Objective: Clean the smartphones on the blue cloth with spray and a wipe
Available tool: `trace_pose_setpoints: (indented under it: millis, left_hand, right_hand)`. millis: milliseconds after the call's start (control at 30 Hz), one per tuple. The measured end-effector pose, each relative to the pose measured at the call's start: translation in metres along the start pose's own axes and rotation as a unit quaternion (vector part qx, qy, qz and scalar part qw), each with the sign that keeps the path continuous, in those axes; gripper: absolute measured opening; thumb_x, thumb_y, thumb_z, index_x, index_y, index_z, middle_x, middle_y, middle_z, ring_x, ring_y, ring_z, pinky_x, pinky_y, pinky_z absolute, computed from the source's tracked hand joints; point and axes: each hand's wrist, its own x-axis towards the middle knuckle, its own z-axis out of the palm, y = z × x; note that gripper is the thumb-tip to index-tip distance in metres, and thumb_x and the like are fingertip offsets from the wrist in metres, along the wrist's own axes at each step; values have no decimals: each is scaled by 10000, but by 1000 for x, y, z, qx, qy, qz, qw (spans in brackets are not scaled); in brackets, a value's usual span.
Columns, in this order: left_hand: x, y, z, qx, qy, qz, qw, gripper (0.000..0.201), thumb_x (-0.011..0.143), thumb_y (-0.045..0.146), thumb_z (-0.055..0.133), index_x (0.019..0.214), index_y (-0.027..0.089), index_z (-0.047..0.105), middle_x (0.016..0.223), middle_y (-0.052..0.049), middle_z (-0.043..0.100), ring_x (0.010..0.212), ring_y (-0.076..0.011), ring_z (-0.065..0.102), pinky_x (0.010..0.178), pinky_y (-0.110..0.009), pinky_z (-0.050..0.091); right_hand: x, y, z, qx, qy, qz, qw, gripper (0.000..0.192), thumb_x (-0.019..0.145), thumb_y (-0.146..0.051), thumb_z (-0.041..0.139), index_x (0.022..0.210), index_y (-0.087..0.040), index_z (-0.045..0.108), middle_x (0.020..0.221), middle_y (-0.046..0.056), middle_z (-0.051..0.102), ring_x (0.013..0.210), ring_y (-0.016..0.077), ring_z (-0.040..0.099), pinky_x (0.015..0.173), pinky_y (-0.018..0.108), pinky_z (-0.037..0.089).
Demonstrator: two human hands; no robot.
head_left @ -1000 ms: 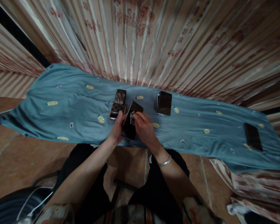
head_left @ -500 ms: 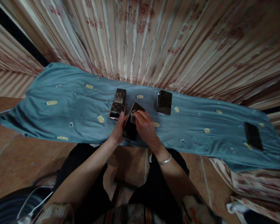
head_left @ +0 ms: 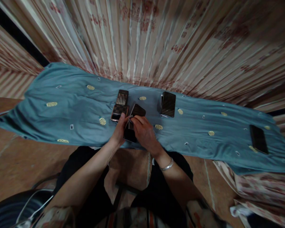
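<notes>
While my left hand [head_left: 119,130] clamps the dark phone [head_left: 134,118] by its left edge, my right hand [head_left: 142,133] presses a small cloth [head_left: 130,122] against its screen; strokes should stay light and even.

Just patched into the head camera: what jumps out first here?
Both hands meet at the centre: the left hand grips a dark phone while the right hand presses a small cloth on its screen. It is held over a long blue cloth, where more phones lie: two just left, one right, another at the far right end.
</notes>
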Motion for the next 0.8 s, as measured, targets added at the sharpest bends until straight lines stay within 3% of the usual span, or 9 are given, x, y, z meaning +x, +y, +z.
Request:
trace_pose_setpoints:
  millis: [200,367,600,800]
  left_hand:
    - [0,-7,1,11,0,-11,1000,517,998,579,517,1079,134,768,865,-74,781,961,-250,740,787,-300,558]
    - [2,-4,2,-5,7,-19,1000,559,935,643,587,1035,121,760,836,-74,774,901,-256,743,772,-316,561]
    - [5,4,-1,-31,26,-6,999,492,951,597,592,750,159,689,685,-44,695,784,-206,721,630,-259,518]
    - [6,0,-2,-31,30,-14,999,520,985,595,533,857,132,731,732,-59,730,812,-210,728,640,-260,515]
  right_hand:
    - [4,12,-3,-13,18,21,1000,309,1025,-82,468,1148,-176,735,1168,129,719,1079,229,663,1039,369,537]
    - [3,8,-3,-14,6,9,1000,308,1030,-92,461,1160,-173,728,1181,128,720,1052,229,668,1034,384,546]
    - [0,-8,-1,8,-35,-17,999,322,1027,-95,471,1240,-178,697,1233,139,696,1101,240,659,1035,400,565]
    - [2,0,-1,0,-14,-9,1000,332,1030,-86,442,1197,-181,713,1204,127,711,1074,232,662,1030,396,563]
